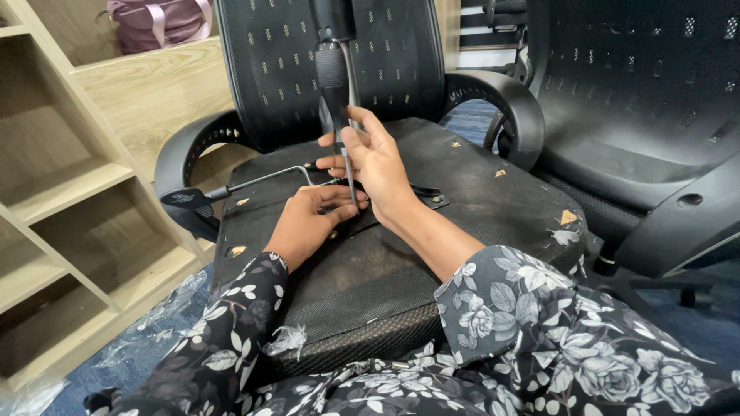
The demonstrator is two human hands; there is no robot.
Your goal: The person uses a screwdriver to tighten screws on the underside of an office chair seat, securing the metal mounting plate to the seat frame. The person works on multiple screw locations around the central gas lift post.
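Right hand (375, 166) grips an upright screwdriver (339, 115); left hand (312, 219) pinches its tip on the black seat underside (478, 192).

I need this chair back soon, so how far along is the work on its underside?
The chair base lies upturned, with its lever fitted. In hand: the right hand stands a screwdriver upright at the centre bracket, while the left hand steadies below. Left: several holes show no screw; the chair's foot is not in view.

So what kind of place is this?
Probably an office or a furniture workshop. A black office chair lies upturned while hands work on it with a screwdriver, beside another chair and bare wooden shelves.
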